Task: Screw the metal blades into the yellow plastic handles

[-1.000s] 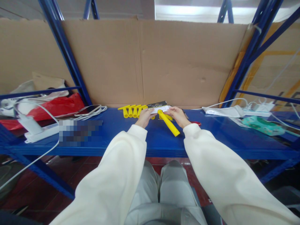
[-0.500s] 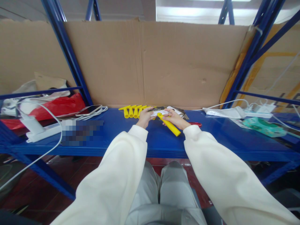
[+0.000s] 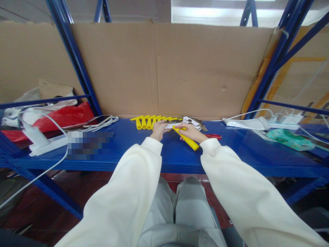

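My left hand (image 3: 158,129) is closed on the left edge of a black-and-white printed card (image 3: 172,125). In my right hand (image 3: 192,131) is a yellow tapered plastic tube (image 3: 192,144), tilted with its wide round end towards me and its narrow end near the card. The fingers of this hand wrap round its upper part. Behind my left hand, several similar yellow pieces (image 3: 144,122) stand in a row on the blue shelf (image 3: 180,161). A small pile of printed cards (image 3: 193,121) lies just beyond my right hand. Beside my right wrist is a red object (image 3: 214,136), partly hidden.
On the left are a white power strip (image 3: 48,144), a red bag (image 3: 65,116), a phone (image 3: 99,120) and coiled white cable. A white pouch (image 3: 246,123) and a green packet (image 3: 290,139) lie on the right. A cardboard panel (image 3: 180,72) closes off the back.
The right fingers have shifted forward over the yellow tube's narrow end. The tube has turned slightly. My left hand has moved very little, still on the card.
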Motion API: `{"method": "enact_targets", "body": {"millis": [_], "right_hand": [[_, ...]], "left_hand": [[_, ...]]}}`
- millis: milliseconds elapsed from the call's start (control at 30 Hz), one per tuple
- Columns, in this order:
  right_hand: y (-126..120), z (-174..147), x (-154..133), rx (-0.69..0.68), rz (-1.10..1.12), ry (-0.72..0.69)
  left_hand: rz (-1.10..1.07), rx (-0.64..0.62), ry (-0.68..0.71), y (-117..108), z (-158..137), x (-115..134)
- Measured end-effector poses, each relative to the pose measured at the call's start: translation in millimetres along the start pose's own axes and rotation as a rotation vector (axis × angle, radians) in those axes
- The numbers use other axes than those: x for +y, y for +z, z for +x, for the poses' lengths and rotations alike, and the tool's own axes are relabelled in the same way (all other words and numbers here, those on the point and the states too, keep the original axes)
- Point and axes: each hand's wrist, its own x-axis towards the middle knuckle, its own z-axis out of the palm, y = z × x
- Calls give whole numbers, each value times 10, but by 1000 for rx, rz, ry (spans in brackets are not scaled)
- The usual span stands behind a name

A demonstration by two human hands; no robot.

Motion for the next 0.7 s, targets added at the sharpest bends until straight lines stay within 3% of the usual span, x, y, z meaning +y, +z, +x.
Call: {"method": "enact_targets", "body": {"millis": [433,700], "right_hand": [[-41,-58,-46,-49,-171,-17],[-49,-33,-6,-4,-196,18]], "left_hand": [[77,-192,-4,-10,-31,-38],[82,-201,50,-5,-22,15]]}}
